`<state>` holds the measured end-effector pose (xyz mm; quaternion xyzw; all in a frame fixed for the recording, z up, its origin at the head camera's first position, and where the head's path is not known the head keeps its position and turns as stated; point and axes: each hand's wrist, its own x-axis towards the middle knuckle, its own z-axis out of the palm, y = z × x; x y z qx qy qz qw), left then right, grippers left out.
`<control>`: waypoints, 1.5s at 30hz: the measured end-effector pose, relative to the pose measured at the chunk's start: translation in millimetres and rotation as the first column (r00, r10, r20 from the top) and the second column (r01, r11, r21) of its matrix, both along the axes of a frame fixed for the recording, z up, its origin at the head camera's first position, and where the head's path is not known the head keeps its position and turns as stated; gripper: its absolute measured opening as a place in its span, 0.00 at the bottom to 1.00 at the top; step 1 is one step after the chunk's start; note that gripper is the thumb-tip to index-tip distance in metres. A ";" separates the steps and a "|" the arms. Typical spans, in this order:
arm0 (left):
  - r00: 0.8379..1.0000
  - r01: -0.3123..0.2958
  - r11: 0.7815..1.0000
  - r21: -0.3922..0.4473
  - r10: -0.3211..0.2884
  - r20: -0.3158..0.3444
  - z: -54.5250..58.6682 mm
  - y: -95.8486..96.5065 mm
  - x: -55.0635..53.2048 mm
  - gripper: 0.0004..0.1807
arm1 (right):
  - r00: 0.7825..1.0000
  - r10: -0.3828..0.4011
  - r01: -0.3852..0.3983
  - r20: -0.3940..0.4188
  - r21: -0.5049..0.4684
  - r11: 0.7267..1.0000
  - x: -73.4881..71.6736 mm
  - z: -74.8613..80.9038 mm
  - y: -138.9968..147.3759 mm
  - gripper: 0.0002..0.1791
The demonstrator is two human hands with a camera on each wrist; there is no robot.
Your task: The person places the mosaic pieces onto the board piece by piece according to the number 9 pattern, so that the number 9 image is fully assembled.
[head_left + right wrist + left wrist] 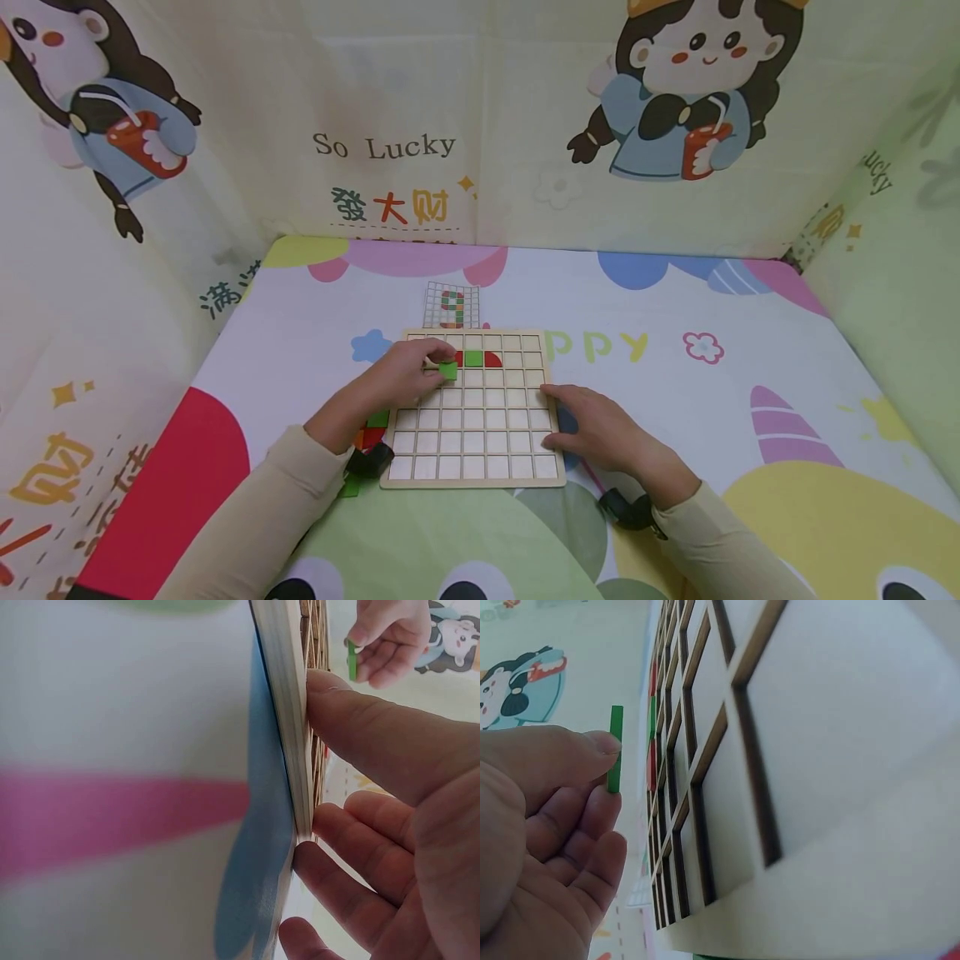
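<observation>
A green square tile [448, 371] is pinched between the thumb and fingers of my left hand [408, 371], above the upper left of a wooden grid board [480, 482]. In the left wrist view the tile [615, 748] appears edge-on, apart from the board. One upper row of the board holds a red piece [459, 358], a green square [473, 358] and a rounded red piece [492, 359]. My right hand [600, 425] rests against the board's right edge. Seen from the right wrist, its thumb [360, 712] and fingertips touch the board's side [289, 712].
Behind the board lies a small pattern card [452, 306] with a coloured figure on a grid. Loose green, red and orange tiles [377, 419] lie left of the board, partly hidden by the left wrist. A printed cloth covers the table [660, 333]; printed curtains [525, 200] surround it.
</observation>
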<state>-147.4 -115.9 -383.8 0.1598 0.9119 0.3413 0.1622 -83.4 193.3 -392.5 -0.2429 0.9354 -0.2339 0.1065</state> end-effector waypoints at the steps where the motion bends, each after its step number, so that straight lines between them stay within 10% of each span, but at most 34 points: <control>1: 1.000 0.004 1.000 0.001 -0.004 -0.002 -0.1 0.4 0.2 0.20 | 1.000 -0.001 0.001 0.001 0.002 1.000 0.1 0.2 0.0 0.38; 45: 0.998 0.067 0.996 -0.052 -0.067 -0.007 -0.7 6.1 -2.3 0.20 | 1.000 -0.003 0.003 -0.001 0.017 1.000 -0.2 1.0 -1.1 0.38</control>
